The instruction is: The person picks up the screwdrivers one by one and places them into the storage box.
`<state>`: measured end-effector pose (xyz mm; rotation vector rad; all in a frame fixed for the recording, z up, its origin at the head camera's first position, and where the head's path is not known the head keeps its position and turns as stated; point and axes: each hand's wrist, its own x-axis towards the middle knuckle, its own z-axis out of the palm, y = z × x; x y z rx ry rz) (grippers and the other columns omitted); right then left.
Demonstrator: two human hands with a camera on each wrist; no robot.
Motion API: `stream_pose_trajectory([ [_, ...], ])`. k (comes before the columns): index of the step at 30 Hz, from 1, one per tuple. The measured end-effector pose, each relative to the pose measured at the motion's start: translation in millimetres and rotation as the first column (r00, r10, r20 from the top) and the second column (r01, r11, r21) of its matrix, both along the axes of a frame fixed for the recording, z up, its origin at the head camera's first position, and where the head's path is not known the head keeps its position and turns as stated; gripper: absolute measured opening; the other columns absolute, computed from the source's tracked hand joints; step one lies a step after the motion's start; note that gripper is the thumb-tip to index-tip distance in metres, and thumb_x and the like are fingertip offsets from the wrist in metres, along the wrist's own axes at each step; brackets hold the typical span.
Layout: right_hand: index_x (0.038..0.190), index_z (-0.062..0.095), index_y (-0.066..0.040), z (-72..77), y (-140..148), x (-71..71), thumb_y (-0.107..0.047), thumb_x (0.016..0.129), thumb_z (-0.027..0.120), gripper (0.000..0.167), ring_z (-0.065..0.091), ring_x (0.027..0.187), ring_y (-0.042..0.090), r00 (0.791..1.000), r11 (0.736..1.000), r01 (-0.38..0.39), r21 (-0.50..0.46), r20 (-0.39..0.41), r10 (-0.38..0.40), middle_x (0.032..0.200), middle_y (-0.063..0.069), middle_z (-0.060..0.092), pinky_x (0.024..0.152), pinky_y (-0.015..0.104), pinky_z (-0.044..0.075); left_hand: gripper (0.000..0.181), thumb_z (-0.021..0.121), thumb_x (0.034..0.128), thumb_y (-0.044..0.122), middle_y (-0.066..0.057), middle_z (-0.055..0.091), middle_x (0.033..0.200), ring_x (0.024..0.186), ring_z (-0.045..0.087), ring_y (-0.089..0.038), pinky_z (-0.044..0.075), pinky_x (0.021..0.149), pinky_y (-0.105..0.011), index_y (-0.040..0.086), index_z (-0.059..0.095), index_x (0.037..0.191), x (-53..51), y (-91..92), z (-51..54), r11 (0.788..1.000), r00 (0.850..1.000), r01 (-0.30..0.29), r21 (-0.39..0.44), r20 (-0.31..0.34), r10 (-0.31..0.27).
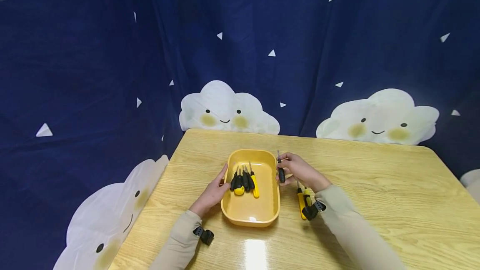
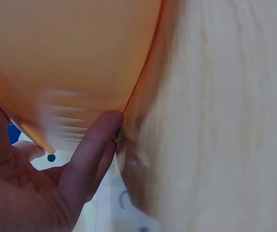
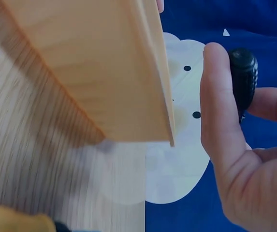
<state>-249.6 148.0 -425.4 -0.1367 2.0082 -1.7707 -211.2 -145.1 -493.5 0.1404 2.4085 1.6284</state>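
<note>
A yellow-orange plastic bin (image 1: 250,222) stands on the table. My left hand (image 1: 211,195) holds its left wall, thumb at the rim and fingers along the outside; the left wrist view shows fingertips (image 2: 110,121) low on the bin's side. Beside the right rim, my right hand (image 1: 300,171) pinches a screwdriver (image 1: 281,174) by its black handle, shaft pointing away from me. In the right wrist view the black handle (image 3: 243,77) sits between thumb and fingers. Inside the bin lie several screwdrivers (image 1: 246,181) with black or yellow handles, mostly shafts away from me.
On the table right of the bin, under my right wrist, lie a yellow-handled screwdriver (image 1: 301,205) and a yellow-and-black one (image 1: 307,197). The wooden table (image 1: 375,178) extends far to the right. A dark blue curtain (image 1: 240,53) with clouds hangs behind.
</note>
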Motion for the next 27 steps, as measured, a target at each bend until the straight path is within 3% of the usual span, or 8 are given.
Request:
stream_pose_trajectory([
  [4,0.128,0.033,0.009,2.4,-8.8,-2.9,-0.008,0.096,0.043,0.038,0.065,0.075,0.027,1.000,1.000,0.002,-0.009,0.001,-0.002,0.105,0.027,0.048,0.063,0.041,0.056,0.067,0.046,0.0944,0.016,-0.025,0.053,0.120,0.093,0.060,-0.029,0.053,0.074,-0.040,0.022,0.015,0.153,0.5,-0.5,1.9,1.000,1.000,0.004,0.001,-0.002,-0.004],
  [6,0.127,0.034,0.007,2.4,-13.2,-5.2,-0.008,0.096,0.043,0.035,0.065,0.075,0.027,1.000,1.000,0.007,-0.017,0.002,-0.007,0.106,0.026,0.048,0.063,0.042,0.056,0.068,0.047,0.0942,0.018,-0.023,0.054,0.119,0.089,0.061,-0.025,0.053,0.070,-0.036,0.026,0.015,0.153,-3.4,-2.1,-5.8,1.000,1.000,0.002,0.000,-0.005,-0.002],
  [10,0.125,0.036,0.006,2.9,-22.0,-8.4,-0.008,0.096,0.042,0.032,0.065,0.074,0.027,1.000,0.999,0.013,-0.043,0.005,-0.013,0.106,0.026,0.047,0.063,0.042,0.056,0.068,0.048,0.0935,0.018,-0.022,0.055,0.117,0.084,0.061,-0.023,0.053,0.066,-0.034,0.027,0.015,0.153,-3.8,-2.1,-7.2,1.000,1.000,-0.003,0.002,0.000,0.003],
  [21,0.122,0.038,0.005,5.9,-43.6,-11.8,-0.006,0.096,0.042,0.028,0.065,0.079,0.033,0.999,0.995,0.035,-0.093,0.031,-0.033,0.107,0.024,0.047,0.062,0.041,0.056,0.069,0.048,0.0935,0.019,-0.022,0.055,0.119,0.088,0.060,-0.024,0.053,0.069,-0.033,0.027,0.015,0.153,-2.5,0.1,-7.1,1.000,1.000,0.007,-0.018,0.000,-0.007],
  [27,0.117,0.040,0.004,5.4,-57.8,-15.3,-0.007,0.095,0.042,0.025,0.064,0.082,0.037,0.998,0.992,0.041,-0.122,0.045,-0.035,0.100,0.019,0.050,0.069,0.048,0.054,0.068,0.048,0.0935,0.020,-0.021,0.055,0.117,0.090,0.059,-0.024,0.052,0.071,-0.033,0.029,0.016,0.153,-2.9,0.0,-6.1,1.000,1.000,-0.004,-0.026,0.005,0.004],
])
